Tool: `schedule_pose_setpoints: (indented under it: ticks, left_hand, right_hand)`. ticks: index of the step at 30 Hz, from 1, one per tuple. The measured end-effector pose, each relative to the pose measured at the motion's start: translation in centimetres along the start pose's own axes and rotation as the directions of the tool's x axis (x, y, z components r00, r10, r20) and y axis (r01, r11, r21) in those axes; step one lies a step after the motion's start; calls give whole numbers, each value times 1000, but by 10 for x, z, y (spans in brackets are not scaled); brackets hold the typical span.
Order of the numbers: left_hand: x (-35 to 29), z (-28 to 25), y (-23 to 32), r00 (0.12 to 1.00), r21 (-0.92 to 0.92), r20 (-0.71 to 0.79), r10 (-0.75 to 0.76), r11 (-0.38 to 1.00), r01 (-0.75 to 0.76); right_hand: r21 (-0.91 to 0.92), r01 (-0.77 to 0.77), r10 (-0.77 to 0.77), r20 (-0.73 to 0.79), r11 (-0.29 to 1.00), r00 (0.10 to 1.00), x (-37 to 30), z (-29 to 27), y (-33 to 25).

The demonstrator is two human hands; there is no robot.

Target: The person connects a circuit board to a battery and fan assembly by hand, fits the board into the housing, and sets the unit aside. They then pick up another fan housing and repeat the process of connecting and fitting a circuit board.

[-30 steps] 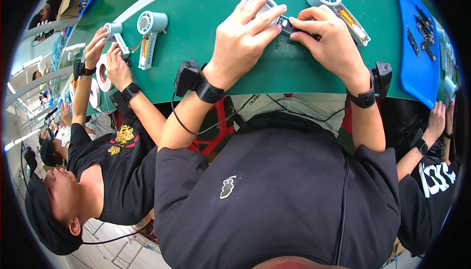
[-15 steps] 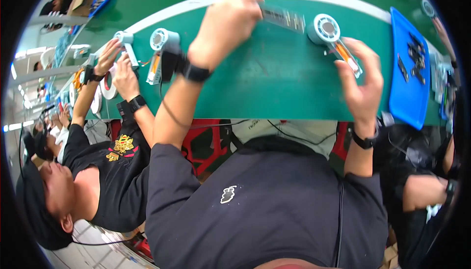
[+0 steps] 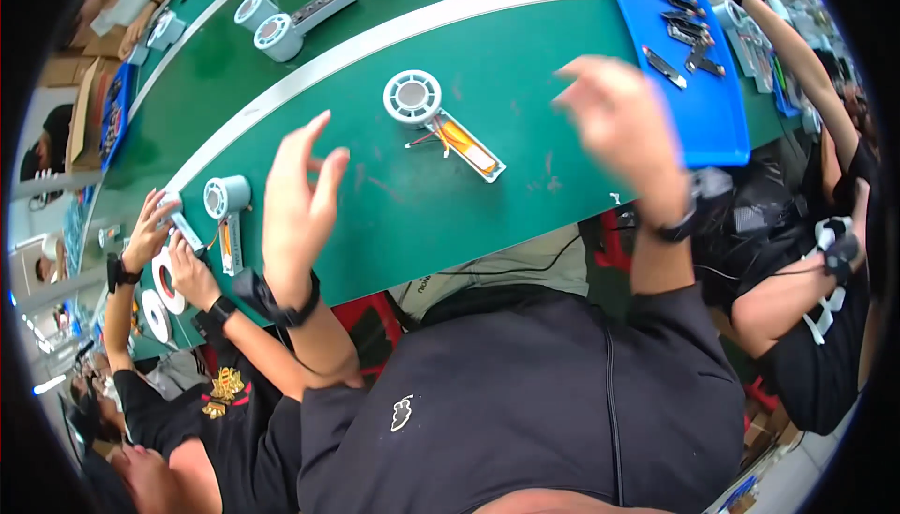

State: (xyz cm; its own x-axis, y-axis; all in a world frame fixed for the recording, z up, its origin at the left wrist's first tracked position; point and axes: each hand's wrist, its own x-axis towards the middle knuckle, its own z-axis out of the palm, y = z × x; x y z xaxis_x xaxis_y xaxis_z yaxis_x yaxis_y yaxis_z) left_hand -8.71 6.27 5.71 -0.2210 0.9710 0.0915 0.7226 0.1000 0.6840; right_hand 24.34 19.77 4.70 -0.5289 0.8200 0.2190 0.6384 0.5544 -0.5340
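On the green table between my hands lies a small handheld fan with a round light-blue head. Its handle is uncovered, showing an orange and white inside, probably a battery, and thin loose wires. My left hand is raised to the left of the fan, fingers apart and holding nothing. My right hand, blurred by motion, hovers right of the fan near the blue tray. Its fingers look stretched out, with nothing visible in them. Small dark parts lie in the tray.
A second opened fan lies at left, beside a co-worker's hands and rolls of tape. Beyond the white strip are more fans and a long grey part with dark recesses. Another person's arm reaches in at right.
The printed strip-like piece in my left hand is gone from it; that hand is lower. My right hand has left the fan's handle and moved toward the tray. The view has turned.
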Motion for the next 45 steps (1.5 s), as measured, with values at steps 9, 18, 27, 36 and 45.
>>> schedule_pose_setpoints:
  ticks: [9,18,27,36,45]
  left_hand:
    - [-66,21,10,993,-183,-4,-116,977,113]
    - [-46,84,62,933,-404,-272,237,851,-334]
    - [-22,67,43,997,-781,81,17,622,53]
    - [-22,85,25,981,-745,145,127,666,24]
    - [-24,94,33,993,-873,119,-20,475,114]
  right_hand:
    - [-373,-375,322,-199,849,926,2,-82,169]
    - [684,256,-369,22,683,929,-17,23,-77]
    - [408,332,-335,-68,850,940,16,60,-53]
    - [602,176,-91,-169,779,981,-2,82,-65]
    - [144,451,-399,-287,881,871,9,79,-69]
